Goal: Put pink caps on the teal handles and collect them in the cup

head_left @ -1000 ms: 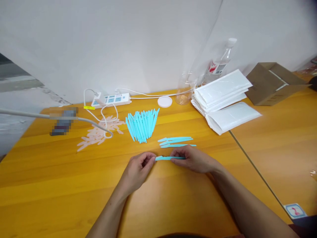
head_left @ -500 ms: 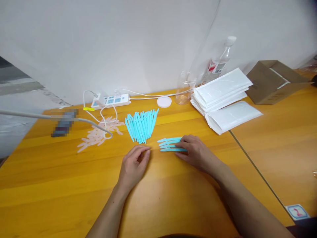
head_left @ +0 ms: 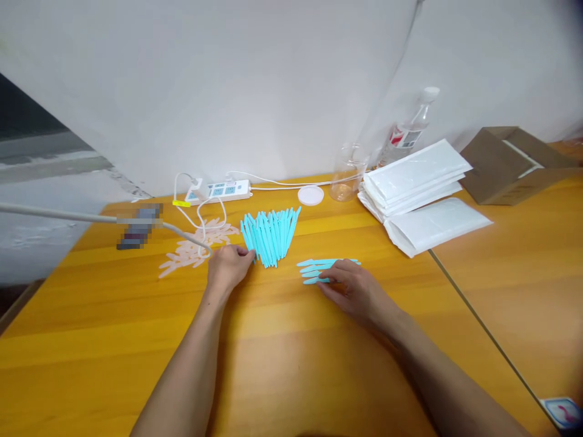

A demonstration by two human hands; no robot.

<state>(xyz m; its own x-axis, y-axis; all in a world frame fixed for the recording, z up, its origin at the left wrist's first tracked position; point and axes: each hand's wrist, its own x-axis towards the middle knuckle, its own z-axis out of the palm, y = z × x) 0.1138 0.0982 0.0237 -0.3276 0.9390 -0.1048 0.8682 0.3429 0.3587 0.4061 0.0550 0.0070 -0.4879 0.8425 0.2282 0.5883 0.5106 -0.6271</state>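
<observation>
A pile of slim light-blue eyebrow razors [head_left: 272, 237] lies fanned out mid-table. My left hand [head_left: 228, 267] is at the pile's left edge, thumb and forefinger pinched at the lower end of an outer razor. To the right, several more razors [head_left: 314, 267] lie side by side in a short row, their blade ends pointing left. My right hand [head_left: 357, 288] reaches over this row, its thumb and fingers closed around the nearest razor; its palm hides that razor's handle end. Pale pink, flat little strips, which look like blade caps [head_left: 184, 252], are scattered left of the pile.
Behind the pile are a white power strip [head_left: 228, 192] with cables, a round pale lid [head_left: 311, 195] and a clear jar [head_left: 345, 176]. White padded envelopes [head_left: 419, 176], a bottle [head_left: 410, 130] and an open carton [head_left: 496, 170] stand right. A blurred phone-like object [head_left: 139, 227] lies left.
My left hand has moved away up and left to the pile's edge and pinches there. The right hand has shifted to the nearest razor of the row. The view has tilted slightly.
</observation>
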